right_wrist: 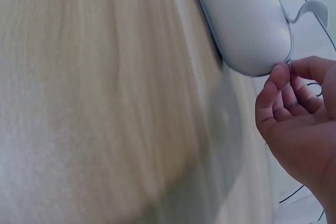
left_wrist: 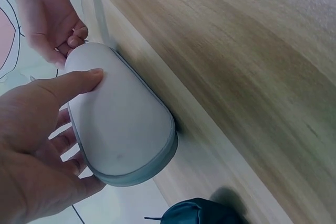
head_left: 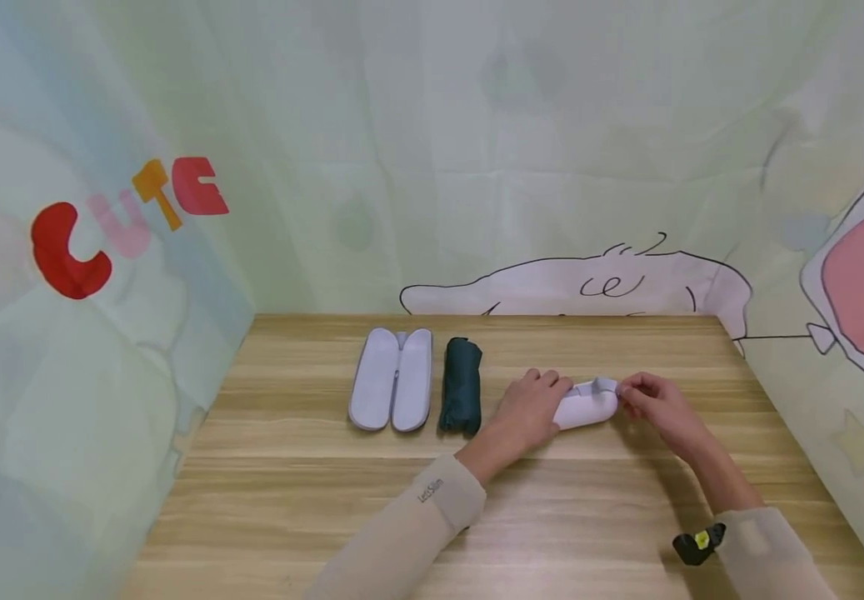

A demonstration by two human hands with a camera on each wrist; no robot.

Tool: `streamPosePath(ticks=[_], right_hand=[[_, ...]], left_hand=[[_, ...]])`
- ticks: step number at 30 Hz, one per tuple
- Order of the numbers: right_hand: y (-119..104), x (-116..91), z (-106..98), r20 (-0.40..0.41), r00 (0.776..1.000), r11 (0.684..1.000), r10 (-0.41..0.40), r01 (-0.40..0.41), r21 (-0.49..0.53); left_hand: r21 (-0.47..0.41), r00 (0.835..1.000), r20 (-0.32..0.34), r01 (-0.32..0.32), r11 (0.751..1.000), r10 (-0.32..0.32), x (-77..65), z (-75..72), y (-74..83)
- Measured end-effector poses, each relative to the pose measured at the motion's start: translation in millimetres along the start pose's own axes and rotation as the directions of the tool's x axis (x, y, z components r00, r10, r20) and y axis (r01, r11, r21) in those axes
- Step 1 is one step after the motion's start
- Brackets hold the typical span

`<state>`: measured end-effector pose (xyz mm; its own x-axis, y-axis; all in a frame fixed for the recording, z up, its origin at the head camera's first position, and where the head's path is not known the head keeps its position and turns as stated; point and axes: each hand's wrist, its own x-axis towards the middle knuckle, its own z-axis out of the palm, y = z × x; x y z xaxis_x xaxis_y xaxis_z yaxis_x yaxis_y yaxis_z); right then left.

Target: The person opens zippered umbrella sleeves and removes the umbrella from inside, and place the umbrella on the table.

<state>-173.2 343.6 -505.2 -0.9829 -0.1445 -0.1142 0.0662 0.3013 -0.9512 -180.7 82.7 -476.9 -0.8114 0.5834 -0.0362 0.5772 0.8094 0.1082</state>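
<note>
A pale, rounded zip case [head_left: 585,408] stands on its side edge on the table, a short strap loop [right_wrist: 313,11] at its upper edge. My left hand [head_left: 529,408] grips its left end, the thumb lying across the broad face in the left wrist view [left_wrist: 47,124]. At the other end my right hand [head_left: 660,410] pinches at the seam with thumb and forefinger [right_wrist: 302,98]. Whatever small part sits between those fingertips is mostly hidden. Left of my left hand lies a dark green folded umbrella [head_left: 461,386].
A second pale case [head_left: 374,379] lies spread open beyond the umbrella, its two halves side by side. Wood-grain table [head_left: 282,475] runs back to a printed curtain [head_left: 439,208]. A black device [head_left: 699,544] is strapped at my right sleeve.
</note>
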Motion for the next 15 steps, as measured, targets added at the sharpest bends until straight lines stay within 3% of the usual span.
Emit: streamPosePath(ticks=[5, 11, 15], right_hand=[[-10, 2, 4, -0.05, 0.998, 0.988, -0.037, 0.029, -0.154], [-17, 4, 7, -0.093, 0.986, 0.929, -0.135, 0.093, -0.357], [-16, 4, 9, -0.103, 0.978, 0.903, -0.179, 0.122, -0.413]], left_hand=[[-0.004, 1.0, 0.0, 0.003, 1.0, -0.003, 0.0, 1.7, -1.3], [0.004, 1.0, 0.002, 0.002, 1.0, -0.002, -0.7, -0.1, -0.4], [0.002, 1.0, -0.001, 0.001, 1.0, -0.001, -1.9, -1.0, -0.6]])
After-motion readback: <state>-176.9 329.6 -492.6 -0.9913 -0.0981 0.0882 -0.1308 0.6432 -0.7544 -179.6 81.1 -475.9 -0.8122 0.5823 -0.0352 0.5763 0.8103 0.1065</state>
